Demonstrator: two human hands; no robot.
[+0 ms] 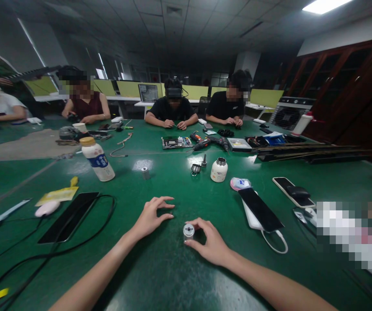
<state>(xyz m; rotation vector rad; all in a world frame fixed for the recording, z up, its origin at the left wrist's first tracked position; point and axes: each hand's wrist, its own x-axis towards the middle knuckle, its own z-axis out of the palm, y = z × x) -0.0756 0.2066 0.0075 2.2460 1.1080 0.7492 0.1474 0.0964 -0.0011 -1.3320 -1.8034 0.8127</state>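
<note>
On the green table (160,268) a small silver metal cylinder (189,232) stands upright, with a hole in its top face. The thumb and fingers of my right hand (210,242) curve round its right side and grip it. My left hand (151,217) is to the left of the cylinder, thumb and fingers apart, holding nothing. A second, similar cylinder (144,173) stands farther back, beyond my left hand. A cream-coloured bottle (219,170) without a lid is at the back right, beside a dark metal ring-like part (195,169).
At the left are a milk bottle (99,160), a black tablet (69,218) and a looping black cable. To the right lie a phone (261,210) on a white power bank and another phone (289,192). A circuit board (176,143) and drills (201,142) are farther back, before several seated people.
</note>
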